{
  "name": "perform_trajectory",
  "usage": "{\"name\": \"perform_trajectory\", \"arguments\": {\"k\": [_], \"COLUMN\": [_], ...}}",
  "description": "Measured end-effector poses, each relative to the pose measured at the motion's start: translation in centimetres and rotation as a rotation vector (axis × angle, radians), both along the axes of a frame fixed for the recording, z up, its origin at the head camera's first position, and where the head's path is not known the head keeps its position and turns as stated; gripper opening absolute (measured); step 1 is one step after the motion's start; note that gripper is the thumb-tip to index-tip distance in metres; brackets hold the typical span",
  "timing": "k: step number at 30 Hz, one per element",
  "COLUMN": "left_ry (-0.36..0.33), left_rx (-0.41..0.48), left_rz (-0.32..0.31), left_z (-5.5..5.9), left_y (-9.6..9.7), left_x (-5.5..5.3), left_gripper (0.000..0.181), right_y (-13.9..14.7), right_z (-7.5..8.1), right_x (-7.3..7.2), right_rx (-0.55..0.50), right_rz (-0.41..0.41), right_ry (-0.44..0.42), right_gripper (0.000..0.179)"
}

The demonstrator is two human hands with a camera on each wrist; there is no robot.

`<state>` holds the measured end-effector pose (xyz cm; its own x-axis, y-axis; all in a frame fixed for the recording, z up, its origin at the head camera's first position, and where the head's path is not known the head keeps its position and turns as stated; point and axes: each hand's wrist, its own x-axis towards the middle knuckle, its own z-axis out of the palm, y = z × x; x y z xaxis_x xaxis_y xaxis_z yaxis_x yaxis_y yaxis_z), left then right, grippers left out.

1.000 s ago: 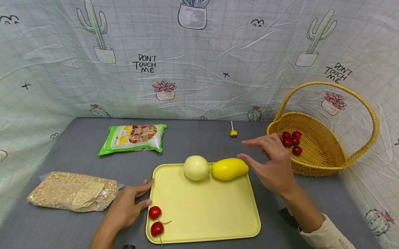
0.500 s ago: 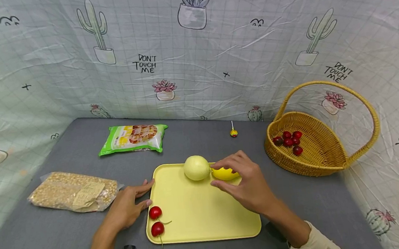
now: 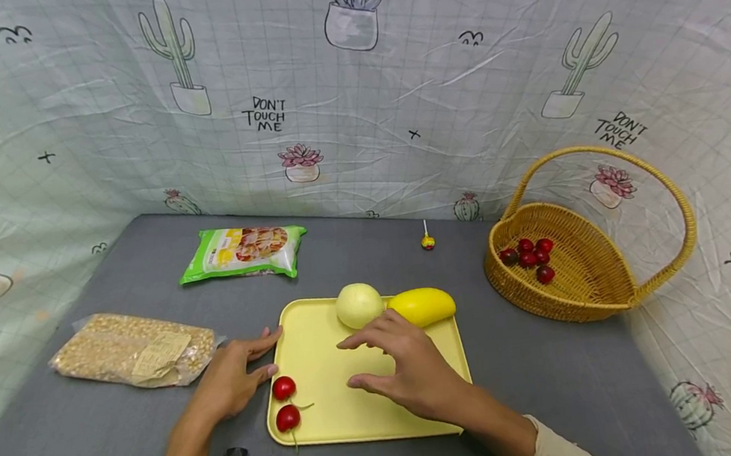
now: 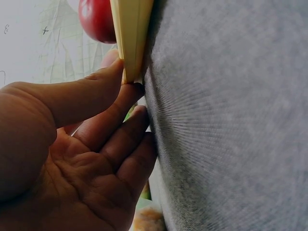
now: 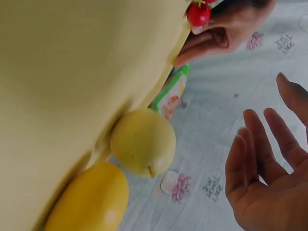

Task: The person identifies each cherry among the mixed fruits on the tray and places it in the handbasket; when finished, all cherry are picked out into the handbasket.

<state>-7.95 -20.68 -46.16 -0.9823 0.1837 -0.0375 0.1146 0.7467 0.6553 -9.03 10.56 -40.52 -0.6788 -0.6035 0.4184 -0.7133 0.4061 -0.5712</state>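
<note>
My left hand rests at the left edge of a pale yellow tray. Its thumb and fingertips touch the outside of the rim. Two red cherries with stems lie in the tray's near-left corner, beside that hand. My right hand hovers over the tray's middle, thumb and fingers spread apart, holding nothing. Just beyond it, along the tray's far edge, sit a pale yellow-green pear and a yellow mango, side by side. In the head view, the right hand covers part of the tray.
At the right stands a wicker basket with a tall handle and several cherries inside. A lollipop lies behind the tray. A green-and-white food packet lies back left, and a clear bag of kernels lies left.
My right hand has moved left from beside the basket, past the mango, to above the tray's middle. The left hand, fruit and tray have stayed in place.
</note>
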Motion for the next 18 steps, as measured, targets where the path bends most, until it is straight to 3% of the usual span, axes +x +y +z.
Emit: {"name": "perform_trajectory", "arguments": {"k": [11, 18], "left_ry": [-0.011, -0.014], "left_rx": [-0.004, -0.005], "left_rz": [0.004, 0.001], "left_z": [0.2, 0.3], "left_y": [0.1, 0.1], "left_x": [0.0, 0.0], "left_gripper": [0.061, 0.061], "right_y": [-2.7, -4.5], "right_z": [-0.8, -1.5], "right_x": [1.0, 1.3], "right_rx": [0.259, 0.395], "right_rz": [0.048, 0.089], "right_ry": [-0.176, -0.173], "right_gripper": [0.041, 0.038]}}
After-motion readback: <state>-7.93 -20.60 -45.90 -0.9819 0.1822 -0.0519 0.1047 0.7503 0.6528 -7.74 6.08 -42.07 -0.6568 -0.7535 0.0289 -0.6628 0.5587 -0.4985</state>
